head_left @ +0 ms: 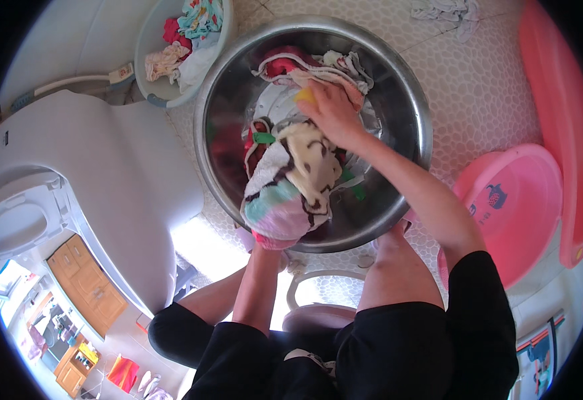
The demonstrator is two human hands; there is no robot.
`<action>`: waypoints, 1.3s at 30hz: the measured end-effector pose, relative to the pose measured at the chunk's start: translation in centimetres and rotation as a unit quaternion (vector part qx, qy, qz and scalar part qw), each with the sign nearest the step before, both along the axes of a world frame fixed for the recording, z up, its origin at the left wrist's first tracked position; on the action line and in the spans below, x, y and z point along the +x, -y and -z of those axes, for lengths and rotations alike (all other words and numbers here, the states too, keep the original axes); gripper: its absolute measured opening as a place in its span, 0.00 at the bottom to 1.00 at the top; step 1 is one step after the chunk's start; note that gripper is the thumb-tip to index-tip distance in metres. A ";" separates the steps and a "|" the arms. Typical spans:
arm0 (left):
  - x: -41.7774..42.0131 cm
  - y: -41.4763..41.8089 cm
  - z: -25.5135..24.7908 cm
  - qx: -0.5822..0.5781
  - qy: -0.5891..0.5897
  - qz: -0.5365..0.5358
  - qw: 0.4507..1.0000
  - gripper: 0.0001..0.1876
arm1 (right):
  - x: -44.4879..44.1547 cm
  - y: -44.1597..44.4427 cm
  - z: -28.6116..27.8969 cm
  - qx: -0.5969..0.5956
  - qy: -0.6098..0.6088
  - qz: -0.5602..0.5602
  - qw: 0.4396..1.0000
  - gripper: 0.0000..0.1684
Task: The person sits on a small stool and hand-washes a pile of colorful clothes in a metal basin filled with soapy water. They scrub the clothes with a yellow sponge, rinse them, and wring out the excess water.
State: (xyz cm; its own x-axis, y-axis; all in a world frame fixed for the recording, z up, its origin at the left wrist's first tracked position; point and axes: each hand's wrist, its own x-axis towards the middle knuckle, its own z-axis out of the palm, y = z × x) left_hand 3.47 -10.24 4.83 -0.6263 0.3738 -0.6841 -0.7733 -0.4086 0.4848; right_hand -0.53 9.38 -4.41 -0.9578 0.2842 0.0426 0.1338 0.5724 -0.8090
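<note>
In front of me is a wide stainless steel basin (424, 117) with wet cloths inside. My right hand (332, 112) grips a small yellow block (306, 96), probably a bar of soap, over the far part of the basin. A patterned fleece cloth (309, 157), cream, white, mint and pink, is draped over my left hand at the near rim. Only the left wrist (265, 256) shows; the fingers are hidden inside the cloth. Past my right fingers a red cloth with white trim (284, 64) and a peach cloth (355, 95) lie bunched.
A pale tub (144, 92) of garments stands at the far left, next to a white toilet (16, 220). On the right are a pink plastic basin (526, 215) and a long pink tub (556, 100). A crumpled light cloth (446, 11) lies on the pebble-patterned floor (476, 90).
</note>
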 end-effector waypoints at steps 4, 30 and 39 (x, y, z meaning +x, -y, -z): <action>-1.7 -1.8 -5.2 0.083 -0.032 -0.022 0.996 0.42 | -0.3 -2.4 -1.8 -0.215 0.022 -0.041 0.976 0.35; 0.1 -3.6 7.1 -0.288 -0.092 0.114 0.946 0.12 | 5.6 0.7 -5.8 -0.468 0.005 0.202 0.860 0.26; 1.4 -2.1 1.2 -0.432 -0.281 0.559 0.650 0.18 | 7.8 1.1 -4.3 -0.663 0.191 0.296 0.660 0.29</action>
